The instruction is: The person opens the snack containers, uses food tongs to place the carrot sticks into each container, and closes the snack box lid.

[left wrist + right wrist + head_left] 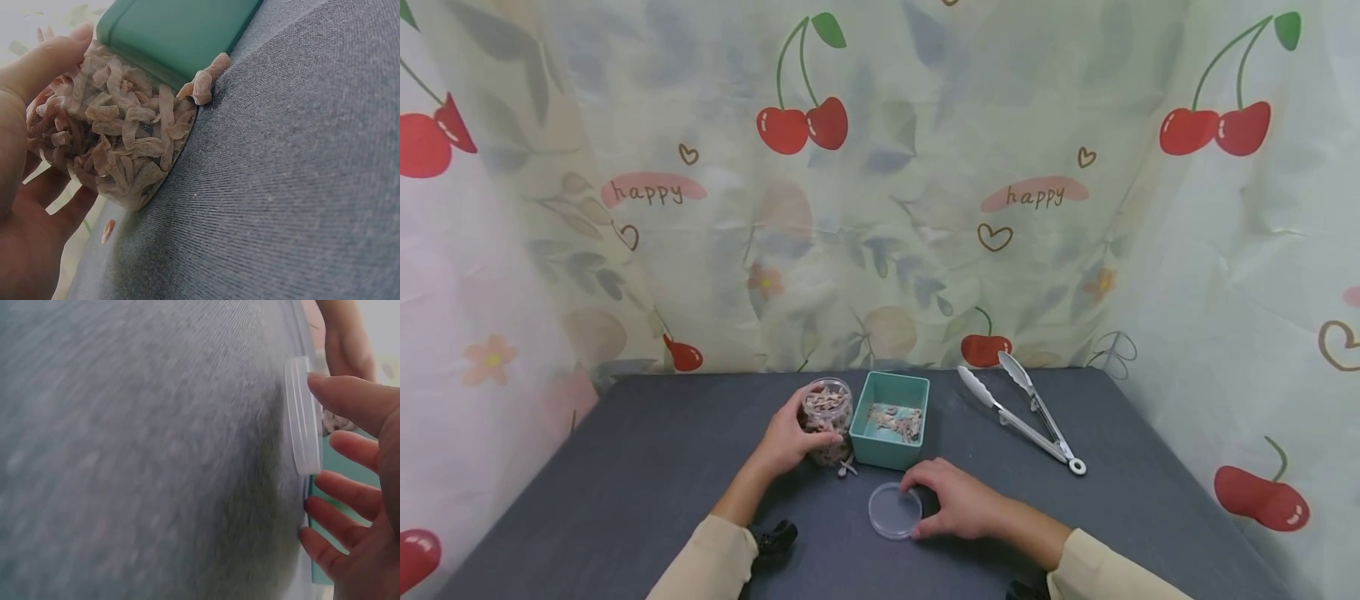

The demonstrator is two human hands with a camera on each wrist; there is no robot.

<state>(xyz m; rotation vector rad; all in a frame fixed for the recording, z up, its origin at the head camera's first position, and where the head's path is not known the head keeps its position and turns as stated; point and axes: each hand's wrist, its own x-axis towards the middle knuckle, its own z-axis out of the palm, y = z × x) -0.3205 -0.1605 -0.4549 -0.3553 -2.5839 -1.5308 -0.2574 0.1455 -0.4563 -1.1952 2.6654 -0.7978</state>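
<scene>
Two hands engaged | L hand wraps clear jar of dried strips, jar upright, touching left side of teal box | R hand fingertips on clear lid, lid flat, just in front of box | step, est.: lid pickup | next needs: pinch lid rim, align w/ jar mouth | tongs right of box, untouched.

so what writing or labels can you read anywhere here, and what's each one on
"happy" on a pink patch of the backdrop cloth, upper left
"happy" on a second pink patch of the same cloth, upper right
No label or print shows on the jar, the clear lid, the green box or the tongs.
</scene>
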